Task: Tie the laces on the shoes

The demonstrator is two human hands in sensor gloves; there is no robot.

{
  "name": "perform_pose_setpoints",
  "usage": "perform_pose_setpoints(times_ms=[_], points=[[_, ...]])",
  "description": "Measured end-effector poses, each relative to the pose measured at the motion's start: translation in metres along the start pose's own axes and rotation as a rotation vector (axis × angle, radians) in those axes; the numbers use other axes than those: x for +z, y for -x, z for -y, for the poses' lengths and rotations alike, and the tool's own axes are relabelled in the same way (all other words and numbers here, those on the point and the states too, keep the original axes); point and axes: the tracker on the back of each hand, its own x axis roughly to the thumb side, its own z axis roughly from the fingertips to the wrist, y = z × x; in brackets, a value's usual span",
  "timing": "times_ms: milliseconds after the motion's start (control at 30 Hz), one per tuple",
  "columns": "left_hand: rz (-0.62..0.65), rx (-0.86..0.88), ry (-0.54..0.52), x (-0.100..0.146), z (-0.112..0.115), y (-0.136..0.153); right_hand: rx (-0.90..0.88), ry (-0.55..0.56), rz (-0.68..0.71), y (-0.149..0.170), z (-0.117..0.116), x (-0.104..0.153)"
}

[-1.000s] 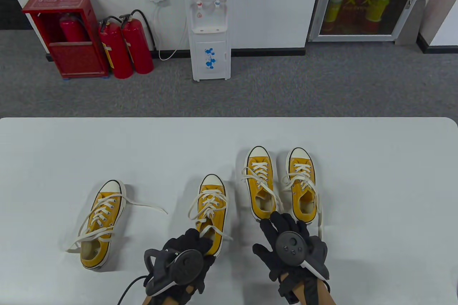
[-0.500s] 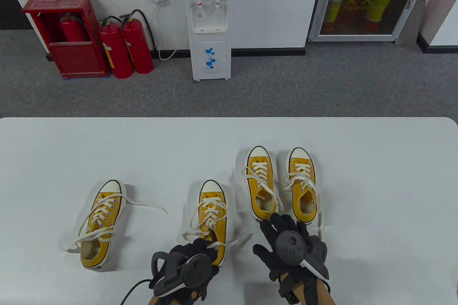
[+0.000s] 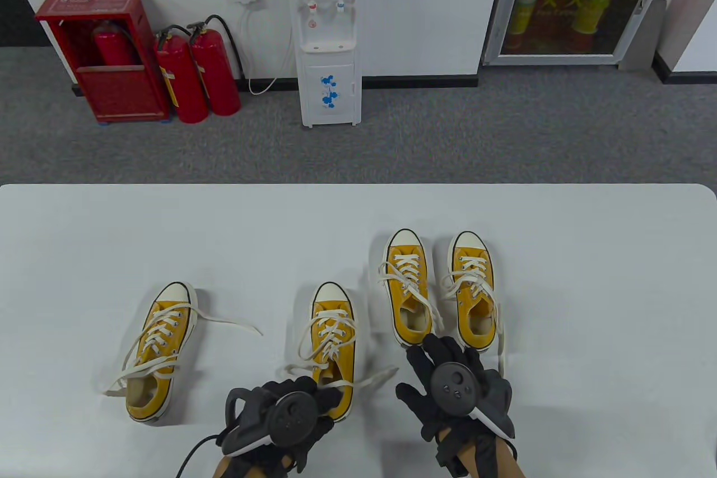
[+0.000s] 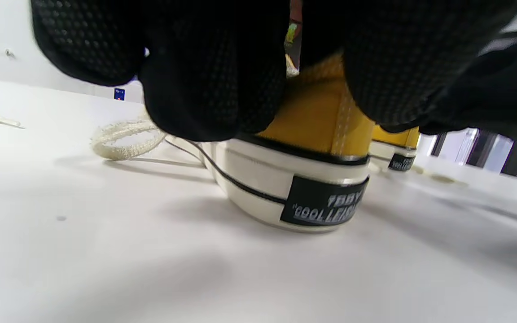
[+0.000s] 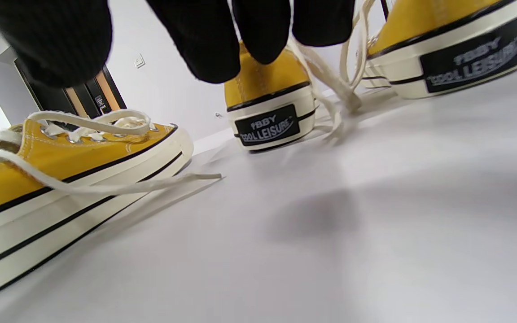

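Observation:
Four yellow sneakers with loose white laces stand on the white table (image 3: 588, 276). My left hand (image 3: 297, 402) grips the heel of the middle shoe (image 3: 333, 332); in the left wrist view my fingers (image 4: 213, 67) wrap over its heel (image 4: 317, 134). Its lace ends (image 3: 381, 377) trail off to both sides. My right hand (image 3: 442, 352) is open with spread fingers, just behind the heels of the right pair (image 3: 409, 287) and holding nothing. In the right wrist view my fingertips (image 5: 249, 31) hang in front of one heel (image 5: 267, 107).
A fourth shoe (image 3: 157, 349) lies at the left with a long lace (image 3: 229, 324) stretched to the right. The second shoe of the right pair (image 3: 473, 287) has a lace hanging down its right side. The table's far edge is beyond the shoes.
My left hand has drawn the middle shoe back toward me and straightened it, then shifted slightly left. Its lace ends now lie spread out. My right hand has not moved.

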Motion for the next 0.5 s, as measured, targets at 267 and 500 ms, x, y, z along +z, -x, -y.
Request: perform_pose_setpoints(times_ms=[267, 500], points=[[-0.048, 0.168, -0.178, 0.012, -0.025, 0.021, -0.006, 0.009, -0.002, 0.001, 0.0, 0.0], [-0.113, 0.149, -0.107, 0.006, -0.011, 0.028, -0.005, 0.009, 0.002, 0.001, 0.0, 0.0]])
